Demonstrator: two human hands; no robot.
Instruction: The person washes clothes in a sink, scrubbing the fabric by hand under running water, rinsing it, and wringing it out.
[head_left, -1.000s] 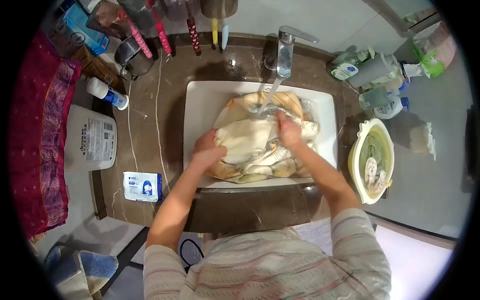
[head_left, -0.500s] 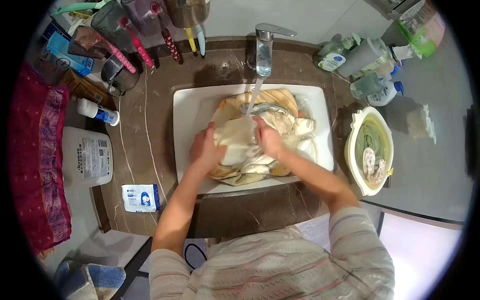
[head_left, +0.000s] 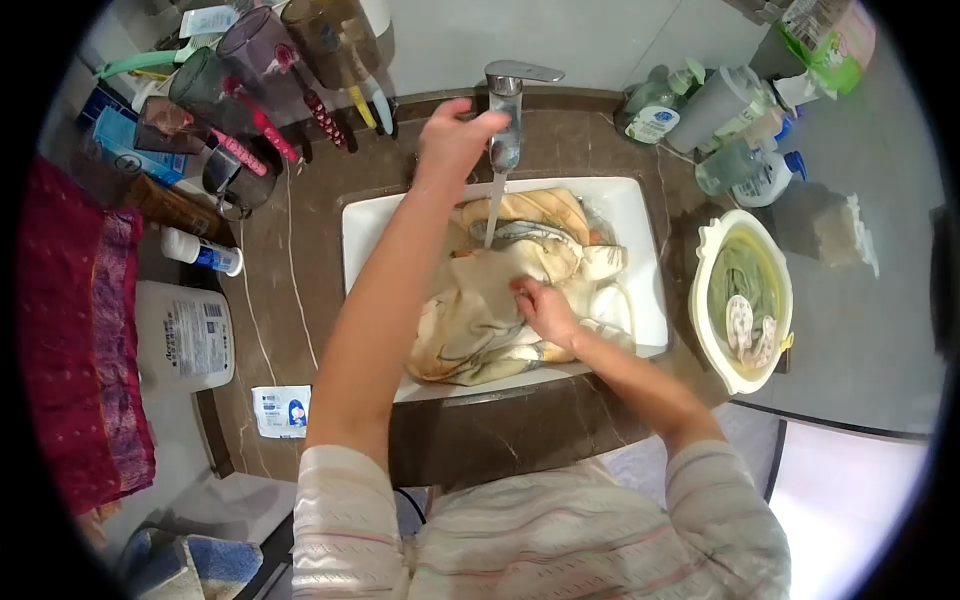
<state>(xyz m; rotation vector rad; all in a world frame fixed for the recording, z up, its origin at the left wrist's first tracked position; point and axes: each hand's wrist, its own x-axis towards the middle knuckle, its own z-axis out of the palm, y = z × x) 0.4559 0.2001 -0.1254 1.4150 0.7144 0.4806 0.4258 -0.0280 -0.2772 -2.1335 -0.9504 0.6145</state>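
A wet cream-and-tan cloth (head_left: 475, 290) lies bunched in the white sink (head_left: 650, 290). Water (head_left: 494, 210) runs onto it from the chrome faucet (head_left: 505, 135). My left hand (head_left: 455, 145) is raised at the faucet's left side, fingers apart and holding nothing; whether a fingertip touches the metal is unclear. Down in the sink, my right hand (head_left: 548, 312) has its fingers closed on a fold of the cloth, right of the stream.
Cups with toothbrushes (head_left: 268, 130) line the back left. A white jug (head_left: 185, 335) and a small packet (head_left: 282, 411) sit at left. On the right are a pale basin (head_left: 705, 320) with green cloth inside and several bottles (head_left: 655, 110) behind it.
My left hand has left the cloth and risen up to the faucet. My right hand stays on the cloth, slightly lower. The view has shifted a little.
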